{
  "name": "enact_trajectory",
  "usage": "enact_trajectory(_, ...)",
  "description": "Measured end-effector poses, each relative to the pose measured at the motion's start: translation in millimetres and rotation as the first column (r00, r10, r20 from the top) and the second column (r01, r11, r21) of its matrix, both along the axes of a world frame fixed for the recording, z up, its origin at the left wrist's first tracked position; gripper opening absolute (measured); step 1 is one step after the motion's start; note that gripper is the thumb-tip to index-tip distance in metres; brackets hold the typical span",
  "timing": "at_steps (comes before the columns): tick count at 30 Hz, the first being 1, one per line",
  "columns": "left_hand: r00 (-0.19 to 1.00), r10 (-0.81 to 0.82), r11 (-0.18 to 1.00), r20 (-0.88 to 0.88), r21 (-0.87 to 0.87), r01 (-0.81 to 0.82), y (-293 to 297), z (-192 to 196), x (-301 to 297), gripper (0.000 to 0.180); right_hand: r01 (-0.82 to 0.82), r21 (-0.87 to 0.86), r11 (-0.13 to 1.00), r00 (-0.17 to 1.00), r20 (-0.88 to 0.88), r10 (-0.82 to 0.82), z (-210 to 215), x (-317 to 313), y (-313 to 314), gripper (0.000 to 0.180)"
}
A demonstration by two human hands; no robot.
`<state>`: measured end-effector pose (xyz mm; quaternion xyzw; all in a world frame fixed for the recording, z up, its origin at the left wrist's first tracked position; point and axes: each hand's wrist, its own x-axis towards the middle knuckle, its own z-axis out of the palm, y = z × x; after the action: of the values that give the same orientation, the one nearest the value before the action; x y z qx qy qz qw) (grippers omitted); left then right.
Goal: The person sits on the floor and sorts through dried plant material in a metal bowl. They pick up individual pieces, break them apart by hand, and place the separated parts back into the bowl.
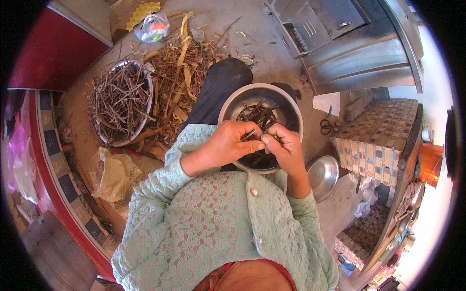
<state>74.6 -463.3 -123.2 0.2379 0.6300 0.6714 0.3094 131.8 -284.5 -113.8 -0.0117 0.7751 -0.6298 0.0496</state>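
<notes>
A round steel bowl [228,104] sits before me at my knees, with dark, thin, stick-like pieces [257,113] lying in it. Over its near half, my left hand [228,143] and my right hand [289,150] come together, thumbs and forefingers pinched and their tips almost touching. A small dark sliver shows at the left fingers, but what either hand grips is too small to name. The hands hide part of the bowl's contents.
A wide basin [149,92] heaped with brown twigs stands at left, beside a pile of dry stalks and husks [182,72]. A shallow metal pan [324,177] and scissors [326,127] lie at right, near a tiled brick block [374,138]. A plastic bag [114,177] rests at lower left.
</notes>
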Motion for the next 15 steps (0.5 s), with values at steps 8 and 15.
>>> enact_trajectory(8, 0.914, 0.010, 1.000, -0.405, -0.021, -0.021, 1, 0, -2, 0.015, -0.168, -0.250, 0.954, 0.935, 0.265, 0.234, 4, 2, 18, 0.022)
enact_trajectory(15, 0.876, 0.066, 0.997, -0.478, -0.003, -0.077, 2, 2, 1, 0.017, -0.131, -0.377, 0.917, 0.911, 0.319, 0.262, 3, 6, 18, 0.024)
